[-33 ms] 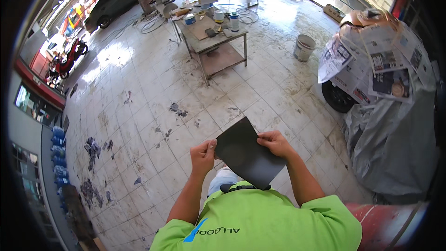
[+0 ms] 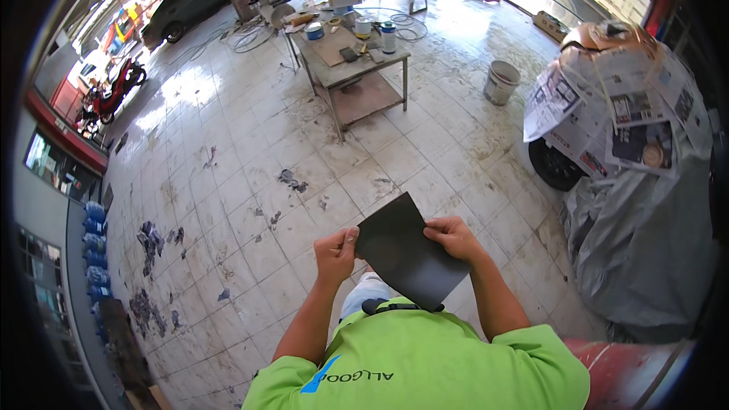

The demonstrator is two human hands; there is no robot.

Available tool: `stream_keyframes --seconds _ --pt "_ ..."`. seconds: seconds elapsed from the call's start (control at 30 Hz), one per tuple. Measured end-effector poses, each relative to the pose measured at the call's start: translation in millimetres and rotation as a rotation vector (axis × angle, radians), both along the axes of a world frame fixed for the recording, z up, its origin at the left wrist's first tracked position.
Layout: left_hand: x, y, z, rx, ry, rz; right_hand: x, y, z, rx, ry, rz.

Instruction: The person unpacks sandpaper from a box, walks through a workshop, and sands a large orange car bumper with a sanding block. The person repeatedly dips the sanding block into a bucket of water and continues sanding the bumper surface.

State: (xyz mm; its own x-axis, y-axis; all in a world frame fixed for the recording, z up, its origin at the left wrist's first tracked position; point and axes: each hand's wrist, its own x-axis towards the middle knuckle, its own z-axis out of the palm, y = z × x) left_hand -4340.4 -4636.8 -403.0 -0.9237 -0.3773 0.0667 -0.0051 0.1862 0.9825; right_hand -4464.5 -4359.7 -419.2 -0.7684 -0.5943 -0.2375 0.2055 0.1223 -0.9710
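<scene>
Left hand (image 2: 335,254) and right hand (image 2: 453,239) pinch opposite edges of a dark sheet (image 2: 412,250), held above the floor (image 2: 247,144); dark lettering (image 2: 370,376) crosses the green shirt (image 2: 456,357); beyond, a blue-and-white bottle (image 2: 388,39) stands near the table's (image 2: 342,76) right corner

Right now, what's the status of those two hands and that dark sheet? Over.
Left hand gripping left edge of dark sheet; right hand gripping right edge. Sheet slightly bowed, above tiled floor. Nothing covers it but the hands.

Wide, bendy view from up on the head, looking down and ahead, green shirt (image 2: 433,349) very near, left hand (image 2: 334,255) and right hand (image 2: 453,239) near, table (image 2: 332,74) far.
</scene>
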Motion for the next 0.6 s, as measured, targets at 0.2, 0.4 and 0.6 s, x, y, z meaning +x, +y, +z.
stream_keyframes --seconds 0.2,0.4,0.6 --pt "-148 -40 -54 0.498 -0.103 -0.414 -118 -24 -22 0.026 0.061 -0.308" --pt "-277 -42 -58 0.644 -0.274 -0.652 -224 -53 12 -0.009 0.154 -0.554" --pt "-393 -85 -46 0.356 -0.226 -0.630 -310 -108 7 -0.013 0.271 -0.736"
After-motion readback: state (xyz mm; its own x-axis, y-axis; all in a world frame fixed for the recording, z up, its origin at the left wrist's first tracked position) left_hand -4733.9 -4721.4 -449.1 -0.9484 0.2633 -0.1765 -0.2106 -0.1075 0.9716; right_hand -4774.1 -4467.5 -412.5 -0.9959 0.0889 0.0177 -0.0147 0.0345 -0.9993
